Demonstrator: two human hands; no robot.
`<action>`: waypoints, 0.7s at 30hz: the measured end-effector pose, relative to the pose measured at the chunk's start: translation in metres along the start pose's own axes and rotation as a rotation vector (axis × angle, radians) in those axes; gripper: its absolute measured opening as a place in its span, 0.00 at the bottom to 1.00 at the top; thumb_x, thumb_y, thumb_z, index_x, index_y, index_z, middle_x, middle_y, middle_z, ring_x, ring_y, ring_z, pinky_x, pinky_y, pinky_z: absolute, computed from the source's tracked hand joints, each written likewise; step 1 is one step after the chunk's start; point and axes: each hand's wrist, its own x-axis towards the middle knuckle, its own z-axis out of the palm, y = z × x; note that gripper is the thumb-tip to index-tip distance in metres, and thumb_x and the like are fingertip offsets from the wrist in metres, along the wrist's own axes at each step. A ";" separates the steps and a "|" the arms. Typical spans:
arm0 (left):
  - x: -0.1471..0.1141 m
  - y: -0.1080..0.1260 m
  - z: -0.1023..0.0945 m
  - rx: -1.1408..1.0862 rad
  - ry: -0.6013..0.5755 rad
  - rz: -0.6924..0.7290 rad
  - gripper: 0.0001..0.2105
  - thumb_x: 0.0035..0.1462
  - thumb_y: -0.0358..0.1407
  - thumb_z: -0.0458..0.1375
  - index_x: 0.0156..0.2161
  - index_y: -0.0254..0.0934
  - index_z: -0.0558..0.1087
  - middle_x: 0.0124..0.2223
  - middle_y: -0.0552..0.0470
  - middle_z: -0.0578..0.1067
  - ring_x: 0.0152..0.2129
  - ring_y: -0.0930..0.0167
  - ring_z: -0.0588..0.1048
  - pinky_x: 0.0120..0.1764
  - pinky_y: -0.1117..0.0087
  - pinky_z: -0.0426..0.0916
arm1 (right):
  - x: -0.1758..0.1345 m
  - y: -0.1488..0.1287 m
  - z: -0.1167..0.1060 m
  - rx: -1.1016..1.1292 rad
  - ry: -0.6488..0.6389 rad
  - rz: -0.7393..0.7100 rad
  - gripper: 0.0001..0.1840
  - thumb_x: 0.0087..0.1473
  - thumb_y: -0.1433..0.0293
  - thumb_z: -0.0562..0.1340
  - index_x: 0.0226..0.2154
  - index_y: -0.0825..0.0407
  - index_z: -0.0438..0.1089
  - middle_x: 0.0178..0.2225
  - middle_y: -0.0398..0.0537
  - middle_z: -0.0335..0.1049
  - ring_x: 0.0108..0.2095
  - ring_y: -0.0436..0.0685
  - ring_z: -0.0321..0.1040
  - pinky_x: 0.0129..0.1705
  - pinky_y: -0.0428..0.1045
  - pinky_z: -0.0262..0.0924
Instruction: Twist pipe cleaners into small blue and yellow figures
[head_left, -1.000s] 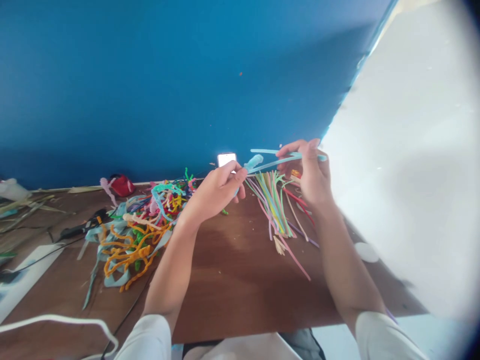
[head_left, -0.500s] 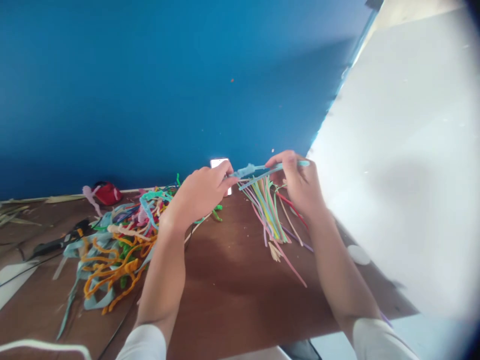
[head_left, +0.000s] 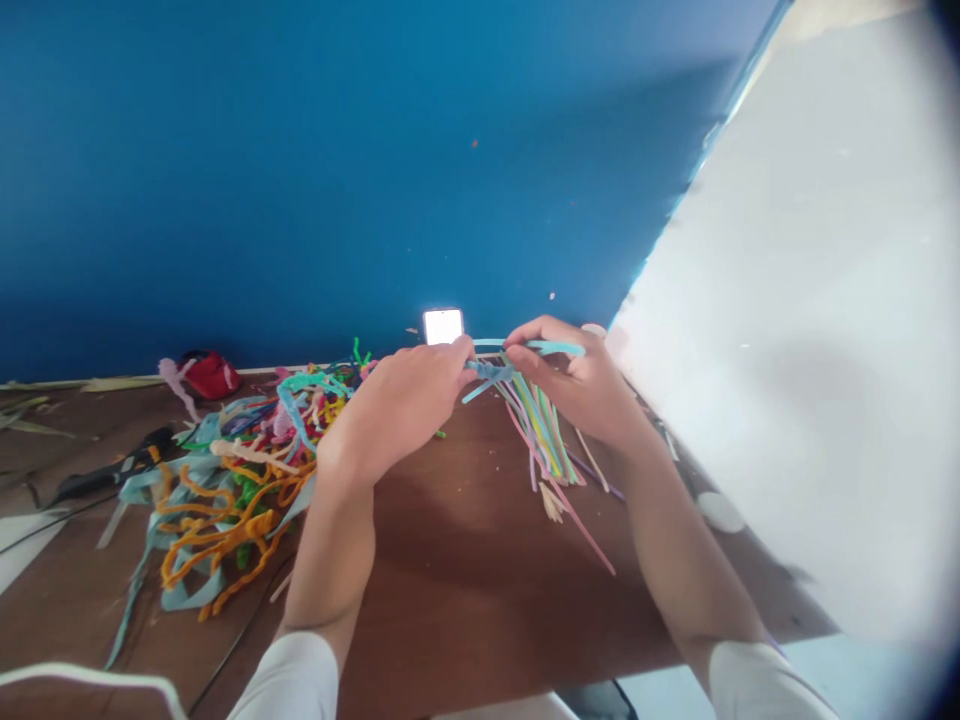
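Between my two hands are light-blue pipe cleaners, with a twisted part in the middle and a loose end pointing down to the left. My left hand has its thumb and fingers closed on the left end of them. On the other side, my right hand pinches a light-blue strand that runs back across its fingers. Just below the held piece lies a bundle of straight pastel pipe cleaners, its upper end partly covered. Behind my left hand stands a phone with a bright white screen.
A tangled heap of coloured pipe cleaners covers the left of the brown table. Past it lie a black tool with a cord and a red object. A blue wall rises behind; a white disc is at right.
My hands have come closer together, with the right moving left along the light-blue piece. The right fingers now pinch a strand nearer to the left hand. More of the phone's screen shows.
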 end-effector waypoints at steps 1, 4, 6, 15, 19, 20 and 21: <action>-0.001 0.002 0.000 -0.008 0.007 0.016 0.12 0.66 0.40 0.44 0.41 0.38 0.67 0.32 0.48 0.75 0.28 0.66 0.73 0.33 0.69 0.59 | 0.000 0.001 0.001 -0.002 -0.022 -0.027 0.12 0.59 0.60 0.60 0.38 0.50 0.71 0.35 0.44 0.71 0.32 0.51 0.66 0.32 0.47 0.58; -0.004 0.008 0.000 -0.016 0.031 0.038 0.11 0.66 0.38 0.43 0.43 0.38 0.66 0.36 0.46 0.76 0.31 0.65 0.75 0.34 0.69 0.60 | 0.001 0.002 0.001 -0.011 -0.054 -0.099 0.13 0.58 0.61 0.61 0.44 0.49 0.71 0.41 0.46 0.73 0.41 0.55 0.69 0.42 0.50 0.61; -0.005 0.010 0.000 -0.020 0.043 0.032 0.11 0.67 0.37 0.42 0.45 0.37 0.65 0.37 0.46 0.76 0.32 0.65 0.75 0.35 0.69 0.61 | 0.000 0.001 0.000 -0.028 -0.045 -0.148 0.14 0.58 0.61 0.62 0.45 0.48 0.71 0.41 0.47 0.73 0.42 0.56 0.69 0.44 0.51 0.62; 0.001 0.017 0.006 -0.055 0.038 0.024 0.12 0.66 0.38 0.41 0.49 0.37 0.61 0.36 0.45 0.77 0.32 0.65 0.76 0.36 0.67 0.64 | 0.000 -0.002 -0.003 -0.145 0.037 -0.357 0.14 0.58 0.60 0.61 0.46 0.43 0.72 0.37 0.44 0.75 0.40 0.56 0.68 0.45 0.53 0.60; 0.003 0.024 0.012 -0.071 0.058 0.023 0.14 0.65 0.44 0.45 0.49 0.36 0.59 0.35 0.44 0.77 0.31 0.63 0.77 0.36 0.67 0.65 | 0.003 0.005 -0.003 -0.157 0.081 -0.414 0.10 0.58 0.62 0.62 0.41 0.44 0.74 0.35 0.44 0.75 0.37 0.55 0.67 0.43 0.53 0.59; 0.003 0.025 0.013 -0.080 0.070 0.017 0.15 0.65 0.44 0.46 0.49 0.36 0.58 0.35 0.45 0.76 0.31 0.63 0.77 0.36 0.67 0.65 | 0.004 0.007 -0.003 -0.152 0.093 -0.424 0.09 0.58 0.62 0.61 0.40 0.44 0.74 0.34 0.44 0.74 0.37 0.55 0.67 0.43 0.53 0.59; 0.003 0.026 0.013 -0.089 0.082 0.011 0.15 0.64 0.44 0.47 0.49 0.36 0.58 0.34 0.45 0.76 0.31 0.63 0.77 0.36 0.67 0.65 | 0.004 0.008 -0.003 -0.147 0.101 -0.430 0.09 0.59 0.61 0.61 0.40 0.44 0.75 0.34 0.44 0.73 0.36 0.55 0.66 0.42 0.53 0.59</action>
